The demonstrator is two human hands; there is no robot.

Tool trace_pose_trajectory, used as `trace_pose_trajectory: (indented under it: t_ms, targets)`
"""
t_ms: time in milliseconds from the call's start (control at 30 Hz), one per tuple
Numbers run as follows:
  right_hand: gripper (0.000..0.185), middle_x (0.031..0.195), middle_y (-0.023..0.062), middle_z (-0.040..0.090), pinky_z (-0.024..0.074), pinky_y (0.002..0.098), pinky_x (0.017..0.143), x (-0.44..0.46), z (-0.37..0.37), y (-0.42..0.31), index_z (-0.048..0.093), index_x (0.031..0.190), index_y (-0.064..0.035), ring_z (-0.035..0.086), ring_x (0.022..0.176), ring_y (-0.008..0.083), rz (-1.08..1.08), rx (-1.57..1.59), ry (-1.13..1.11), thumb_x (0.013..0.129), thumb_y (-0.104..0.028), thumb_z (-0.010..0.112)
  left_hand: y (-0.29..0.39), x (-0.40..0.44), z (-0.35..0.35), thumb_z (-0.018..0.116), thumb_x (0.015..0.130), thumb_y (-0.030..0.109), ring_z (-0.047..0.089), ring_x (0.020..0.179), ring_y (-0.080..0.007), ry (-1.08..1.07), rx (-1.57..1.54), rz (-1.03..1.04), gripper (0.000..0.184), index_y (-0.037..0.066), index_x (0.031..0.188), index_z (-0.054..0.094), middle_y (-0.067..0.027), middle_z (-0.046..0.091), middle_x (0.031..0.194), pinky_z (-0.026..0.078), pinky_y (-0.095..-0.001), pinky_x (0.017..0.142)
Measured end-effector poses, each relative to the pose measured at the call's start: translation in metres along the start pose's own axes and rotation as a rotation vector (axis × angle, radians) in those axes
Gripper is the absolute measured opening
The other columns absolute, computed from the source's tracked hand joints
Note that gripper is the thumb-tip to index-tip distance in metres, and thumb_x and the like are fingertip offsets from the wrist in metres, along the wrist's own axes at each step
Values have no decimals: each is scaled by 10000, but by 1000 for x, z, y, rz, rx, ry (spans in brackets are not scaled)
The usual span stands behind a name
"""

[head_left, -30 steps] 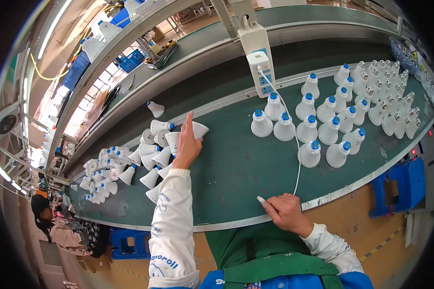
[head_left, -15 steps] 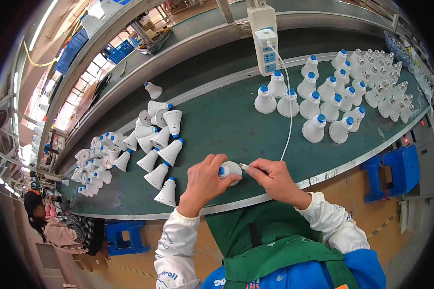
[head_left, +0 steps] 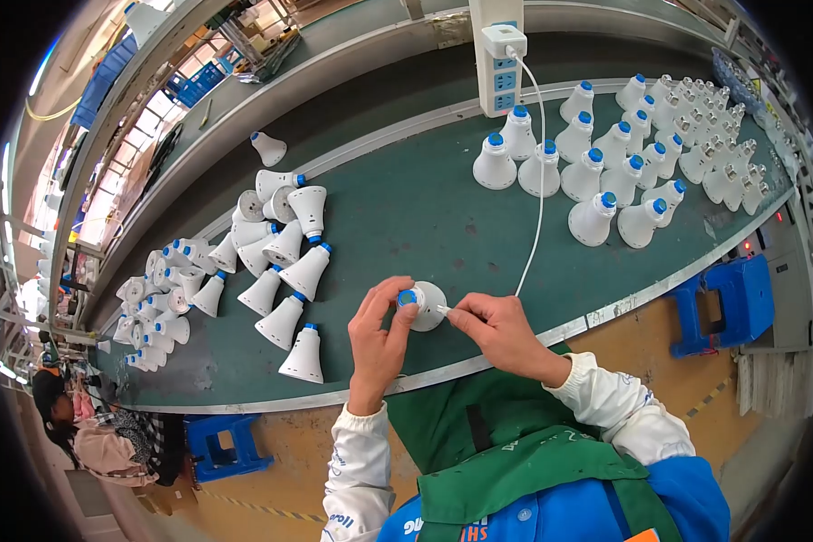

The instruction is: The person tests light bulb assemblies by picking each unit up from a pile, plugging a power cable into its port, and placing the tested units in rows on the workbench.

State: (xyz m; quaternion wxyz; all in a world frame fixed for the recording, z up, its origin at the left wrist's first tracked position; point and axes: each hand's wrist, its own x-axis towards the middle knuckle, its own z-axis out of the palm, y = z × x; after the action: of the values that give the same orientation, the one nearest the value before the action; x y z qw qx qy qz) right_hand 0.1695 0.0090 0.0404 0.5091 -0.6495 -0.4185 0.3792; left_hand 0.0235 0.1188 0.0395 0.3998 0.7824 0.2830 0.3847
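Observation:
A white cone-shaped lamp housing (head_left: 429, 312) with a blue cap stands on the green work surface close to the front edge. Fingers and thumb of my left hand (head_left: 381, 332) close round its capped end from the left. My right hand (head_left: 501, 332) pinches the small white plug (head_left: 443, 310) of a charging cable, its tip at the housing's right side. Whether the tip sits inside a socket I cannot tell. From behind my right hand the white cable (head_left: 539, 208) runs up to a charger (head_left: 503, 41) in a power strip (head_left: 497, 86).
Several capped housings (head_left: 592, 219) stand upright at the right, with metal-tipped ones (head_left: 721, 184) beyond them. A pile of housings (head_left: 283, 321) lies at the left. Blue stools (head_left: 727, 303) stand on the floor past the table's front rim (head_left: 605, 314). Another person (head_left: 108, 443) is at far left.
The housing has been turned more upright, its blue cap now facing up. My left hand has shifted to its left side, and the plug has moved against the housing. The view has shifted slightly.

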Motion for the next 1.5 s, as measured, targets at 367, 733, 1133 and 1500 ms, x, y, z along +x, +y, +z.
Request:
trace_pose_trajectory:
  t_ms: [367, 733, 1133, 1500]
  targets:
    - [203, 562, -10, 503, 314, 247, 459, 1, 18, 6, 630, 803, 28, 389, 532, 36, -8, 82, 92, 875, -160, 606, 0, -7, 8, 691, 803, 113, 595, 766, -162, 81, 4, -77, 229, 2, 999, 654, -107, 652, 916, 480, -265, 690]
    - [216, 584, -4, 537, 359, 245, 496, 13, 12, 3, 660, 805, 3, 441, 568, 47, 68, 146, -14, 839, -207, 627, 3, -8, 10, 674, 763, 43, 629, 819, -209, 75, 45, -86, 241, -5, 998, 652, -127, 656, 932, 497, -296, 730]
    - [279, 646, 181, 603, 454, 402, 571, 21, 12, 7, 638, 743, 0, 602, 594, 316, 49, 30, -39, 797, -271, 605, 0, -15, 18, 590, 832, 56, 601, 815, -234, 96, 126, -62, 260, -11, 1082, 618, -140, 617, 964, 485, -309, 718]
    - [224, 632, 115, 608, 432, 399, 610, 19, -15, 4, 654, 776, -71, 591, 592, 310, -312, -232, 54, 826, -277, 582, 12, -21, 8, 569, 805, 19, 574, 1053, -315, -87, 183, -48, 510, 51, 1301, 456, -174, 538, 1220, 474, -366, 845]
